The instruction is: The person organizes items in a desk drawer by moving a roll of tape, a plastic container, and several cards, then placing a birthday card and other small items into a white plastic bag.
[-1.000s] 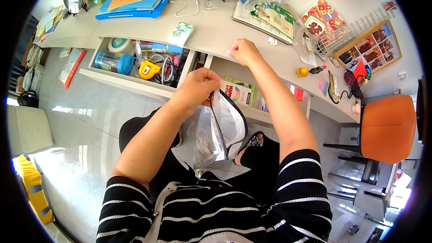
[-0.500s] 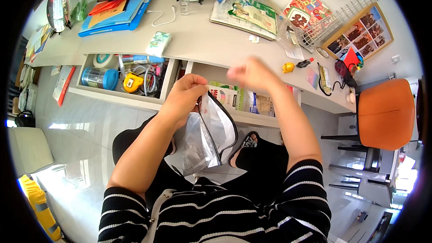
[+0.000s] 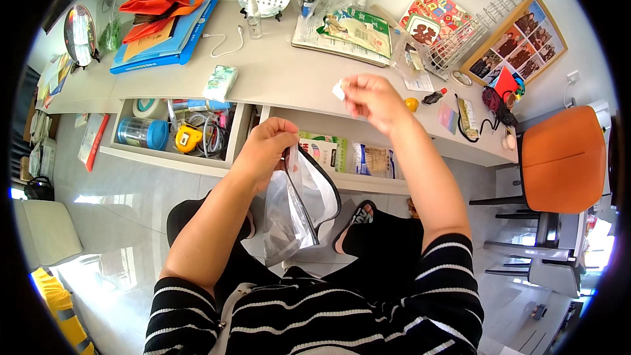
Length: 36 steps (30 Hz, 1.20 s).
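Note:
My left hand [image 3: 268, 148] is closed on the upper edge of a clear plastic zip bag [image 3: 289, 217] with black trim. The bag hangs open-mouthed below it, over the floor between my knees. Above the desk's front part, my right hand [image 3: 374, 100] pinches a small white scrap [image 3: 339, 90], perhaps crumpled paper. Beneath that hand is the pulled-out right drawer [image 3: 342, 179], holding a white and green packet [image 3: 322, 151] and a clear packet of tan sticks [image 3: 374, 160].
The open left drawer [image 3: 164, 161] holds a yellow tape measure [image 3: 188, 138], coiled cables and a blue-lidded jar [image 3: 143, 133]. On the desk lie a tissue pack [image 3: 221, 83], blue folders [image 3: 158, 59], a spray bottle [image 3: 254, 18] and a wire rack [image 3: 460, 43]. An orange chair [image 3: 564, 159] stands right.
My right hand has come up to the desk and now pinches the white scrap that lay on it. My left hand still holds the bag. The view has shifted slightly.

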### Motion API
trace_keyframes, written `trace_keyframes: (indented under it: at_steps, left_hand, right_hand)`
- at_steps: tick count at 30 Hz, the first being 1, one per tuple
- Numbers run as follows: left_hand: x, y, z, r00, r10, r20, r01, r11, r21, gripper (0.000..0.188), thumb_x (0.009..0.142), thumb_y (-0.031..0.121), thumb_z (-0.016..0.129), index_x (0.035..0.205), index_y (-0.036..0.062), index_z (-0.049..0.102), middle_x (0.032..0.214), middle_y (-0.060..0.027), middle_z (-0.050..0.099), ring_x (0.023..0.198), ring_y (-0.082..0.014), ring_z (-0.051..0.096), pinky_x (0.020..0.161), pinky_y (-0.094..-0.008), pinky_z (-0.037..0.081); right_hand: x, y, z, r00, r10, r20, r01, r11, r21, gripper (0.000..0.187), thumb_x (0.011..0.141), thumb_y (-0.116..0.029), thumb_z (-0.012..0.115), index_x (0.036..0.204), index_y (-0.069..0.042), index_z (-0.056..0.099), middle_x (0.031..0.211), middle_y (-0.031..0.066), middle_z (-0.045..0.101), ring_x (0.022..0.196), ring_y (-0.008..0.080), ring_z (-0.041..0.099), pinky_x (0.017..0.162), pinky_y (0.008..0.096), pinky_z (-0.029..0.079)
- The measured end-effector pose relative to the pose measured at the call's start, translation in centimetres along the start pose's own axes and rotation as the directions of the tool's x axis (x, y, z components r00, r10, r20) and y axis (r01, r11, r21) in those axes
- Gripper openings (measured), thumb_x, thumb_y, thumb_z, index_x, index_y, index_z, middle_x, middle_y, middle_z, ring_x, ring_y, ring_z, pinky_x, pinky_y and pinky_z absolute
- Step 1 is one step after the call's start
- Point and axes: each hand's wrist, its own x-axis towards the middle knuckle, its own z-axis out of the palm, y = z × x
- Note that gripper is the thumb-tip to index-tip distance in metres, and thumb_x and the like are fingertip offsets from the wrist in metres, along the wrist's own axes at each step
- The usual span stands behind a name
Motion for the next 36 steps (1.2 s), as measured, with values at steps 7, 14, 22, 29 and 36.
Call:
trace_keyframes:
  at_steps: [7, 14, 22, 29, 36]
  left_hand:
    - [0.4, -0.5, 0.8, 0.999, -0.017, 0.051, 0.021, 0.997, -0.070, 0.009, 0.085, 0.006, 0.056, 0.094, 0.0056, 0.053, 0.072, -0.0015, 0.055, 0.054, -0.0104, 0.055, 0.047, -0.0289, 0.050]
    - [1.7, 0.8, 0.8, 0.983, 0.158, 0.098, -0.123, 0.948, -0.292, 0.004, 0.086, 0.003, 0.054, 0.089, 0.0059, 0.052, 0.072, -0.0010, 0.054, 0.056, -0.0105, 0.055, 0.048, -0.0283, 0.050]
    - [3.0, 2.4, 0.1, 0.984, 0.166, 0.064, -0.131, 0.918, -0.373, 0.003, 0.086, 0.003, 0.051, 0.087, 0.0057, 0.052, 0.072, -0.0019, 0.053, 0.054, -0.0132, 0.054, 0.048, -0.0298, 0.048]
    - [3.3, 1.1, 0.0, 0.983, 0.137, 0.119, -0.086, 0.929, -0.360, 0.004, 0.085, 0.001, 0.053, 0.088, 0.0047, 0.053, 0.073, -0.0024, 0.055, 0.056, -0.0115, 0.055, 0.050, -0.0298, 0.051]
    - [3.1, 1.1, -0.2, 0.991, 0.103, 0.085, -0.070, 0.943, -0.325, 0.004, 0.085, 0.003, 0.054, 0.088, 0.0057, 0.054, 0.070, -0.0020, 0.054, 0.053, -0.0139, 0.056, 0.049, -0.0291, 0.049]
  right_hand:
    - [-5.6, 1.7, 3.9, 0.947, 0.091, 0.309, 0.090, 0.846, -0.525, 0.019, 0.079, -0.015, 0.069, 0.096, -0.006, 0.069, 0.082, 0.0021, 0.066, 0.061, 0.0075, 0.056, 0.056, 0.0242, 0.048]
    - [11.5, -2.4, -10.5, 0.684, -0.619, -0.385, -0.080, 0.461, -0.884, 0.016, 0.079, -0.018, 0.061, 0.089, -0.007, 0.069, 0.079, 0.0096, 0.069, 0.073, 0.0263, 0.066, 0.066, 0.0347, 0.052]
    - [19.1, -1.6, -11.9, 0.709, -0.573, -0.411, -0.424, 0.119, -0.898, 0.022, 0.085, -0.013, 0.049, 0.095, -0.007, 0.067, 0.102, 0.0165, 0.062, 0.096, 0.0320, 0.060, 0.078, 0.0412, 0.051]
    - [19.0, -2.2, -18.2, 0.523, -0.685, -0.507, -0.355, 0.365, -0.861, 0.017, 0.078, -0.010, 0.054, 0.087, -0.003, 0.068, 0.091, 0.0185, 0.065, 0.086, 0.0358, 0.063, 0.077, 0.0426, 0.051]
    - [19.8, -1.0, -16.1, 0.717, -0.590, -0.371, -0.445, 0.021, -0.895, 0.019, 0.082, -0.007, 0.051, 0.084, -0.002, 0.069, 0.089, 0.0193, 0.066, 0.087, 0.0334, 0.065, 0.074, 0.0412, 0.052]
